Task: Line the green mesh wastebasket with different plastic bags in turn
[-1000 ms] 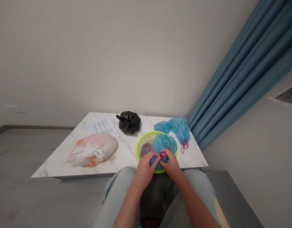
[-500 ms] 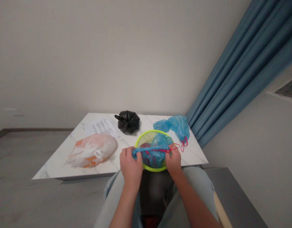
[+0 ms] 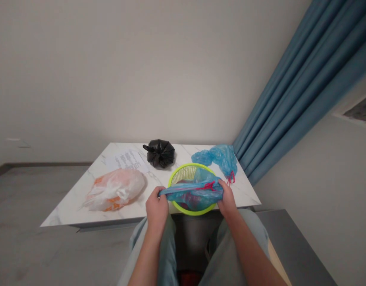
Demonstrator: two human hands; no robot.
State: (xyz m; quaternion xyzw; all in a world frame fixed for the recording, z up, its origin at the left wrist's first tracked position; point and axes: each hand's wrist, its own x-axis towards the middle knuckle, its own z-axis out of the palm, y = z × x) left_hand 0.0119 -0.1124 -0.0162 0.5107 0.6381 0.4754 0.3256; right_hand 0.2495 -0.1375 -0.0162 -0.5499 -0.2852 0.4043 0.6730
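A blue plastic bag (image 3: 197,194) with a red drawstring (image 3: 209,186) is stretched sideways between my two hands. My left hand (image 3: 157,206) pinches its left end, just outside the rim. At the other end, my right hand (image 3: 227,196) grips the bag's right edge near the drawstring. Below the stretched part, the rest of the bag sits inside a yellow-green mesh basket (image 3: 195,212), which stands by the table's front edge. Something dark reddish shows through the blue plastic, but I cannot make out what it is.
On the marble-patterned table (image 3: 70,202) lie a white and orange plastic bag (image 3: 116,190), a printed paper sheet (image 3: 128,159), a knotted black bag (image 3: 160,154) and another blue bag (image 3: 223,159) with a red drawstring. A blue curtain (image 3: 290,91) hangs at the right, against the table's corner.
My hands have moved apart, left hand leftward and right hand rightward. The blue bag's top, a twisted strip before, is now spread wider, and the drawstring loop no longer sticks out past my right hand.
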